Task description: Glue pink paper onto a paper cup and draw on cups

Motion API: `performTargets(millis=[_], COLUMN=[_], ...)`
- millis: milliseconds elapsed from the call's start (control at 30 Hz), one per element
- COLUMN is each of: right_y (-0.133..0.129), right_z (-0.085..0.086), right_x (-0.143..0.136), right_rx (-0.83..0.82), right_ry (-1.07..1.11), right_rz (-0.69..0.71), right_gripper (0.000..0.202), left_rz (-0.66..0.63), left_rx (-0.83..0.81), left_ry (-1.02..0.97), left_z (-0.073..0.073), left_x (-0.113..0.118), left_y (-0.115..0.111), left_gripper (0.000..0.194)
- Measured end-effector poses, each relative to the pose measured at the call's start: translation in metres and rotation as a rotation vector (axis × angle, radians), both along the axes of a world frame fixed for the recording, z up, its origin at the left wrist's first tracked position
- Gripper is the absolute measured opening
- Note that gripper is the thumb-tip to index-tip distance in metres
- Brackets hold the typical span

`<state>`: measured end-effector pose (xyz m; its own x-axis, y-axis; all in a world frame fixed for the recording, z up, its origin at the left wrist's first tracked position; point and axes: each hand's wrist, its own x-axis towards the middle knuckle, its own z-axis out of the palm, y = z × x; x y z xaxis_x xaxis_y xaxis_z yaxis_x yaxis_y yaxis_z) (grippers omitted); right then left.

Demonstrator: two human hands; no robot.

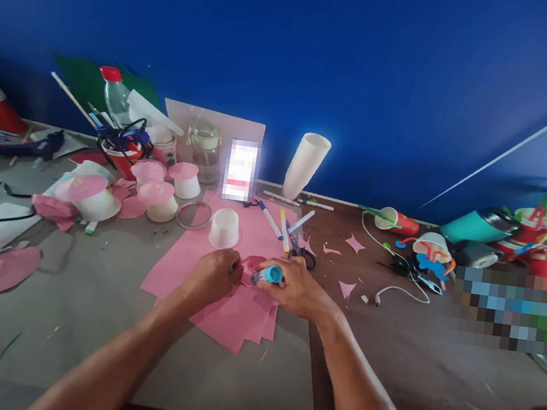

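Observation:
My right hand (299,288) is closed around a glue stick (268,275) with a light blue end, tilted over the pink paper. Beneath the glue stick, a rounded pink paper piece (247,271) lies on a stack of pink sheets (232,324). My left hand (211,275) rests at the left edge of that piece, fingers curled; a small bluish thing shows at its fingertips, too little to name. Just beyond my left hand an upside-down white paper cup (224,229) stands on the sheets. A roll of clear tape or ring (194,215) lies beside the cup.
Cups topped with pink paper (157,200) stand at left. Markers (284,230), black scissors (307,258) and paper scraps (355,244) lie right of the sheets. A leaning stack of white cups (307,166), a phone (240,170) and a glass jar (205,156) line the back.

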<state>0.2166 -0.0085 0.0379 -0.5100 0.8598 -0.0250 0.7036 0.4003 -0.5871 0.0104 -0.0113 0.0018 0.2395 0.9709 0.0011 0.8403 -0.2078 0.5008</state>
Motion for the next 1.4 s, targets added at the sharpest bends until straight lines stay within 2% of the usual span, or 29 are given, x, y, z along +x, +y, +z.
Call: performTargets(millis=[567, 867, 967, 1100, 1200, 1300, 1400], right_y=[0.003, 0.005, 0.006, 0.012, 0.020, 0.028, 0.031], right_z=[-0.005, -0.005, -0.003, -0.001, -0.001, -0.005, -0.011], right_x=[0.012, 0.012, 0.017, 0.030, 0.035, 0.032, 0.026], right_rx=[0.107, 0.112, 0.032, -0.172, -0.169, -0.151, -0.230], right_ry=[-0.001, 0.022, 0.197, 0.714, 1.051, 1.147, 1.179], right_rz=[-0.028, -0.055, -0.083, -0.249, -0.386, -0.417, -0.398], right_gripper=[0.008, 0.011, 0.014, 0.030, 0.035, 0.038, 0.045], left_rz=[0.016, 0.024, 0.050, 0.108, 0.119, 0.121, 0.135], left_rx=[0.006, -0.012, 0.008, 0.006, -0.008, -0.011, -0.005], left_ry=[0.029, -0.008, -0.042, -0.103, -0.177, -0.221, -0.267], left_z=[0.002, 0.004, 0.003, 0.001, 0.001, 0.001, -0.001], left_x=[0.001, 0.002, 0.000, -0.003, -0.003, -0.004, -0.005], left_y=[0.001, 0.000, 0.002, 0.005, 0.006, 0.005, 0.004], left_gripper=[0.019, 0.017, 0.018, 0.024, 0.022, 0.023, 0.024])
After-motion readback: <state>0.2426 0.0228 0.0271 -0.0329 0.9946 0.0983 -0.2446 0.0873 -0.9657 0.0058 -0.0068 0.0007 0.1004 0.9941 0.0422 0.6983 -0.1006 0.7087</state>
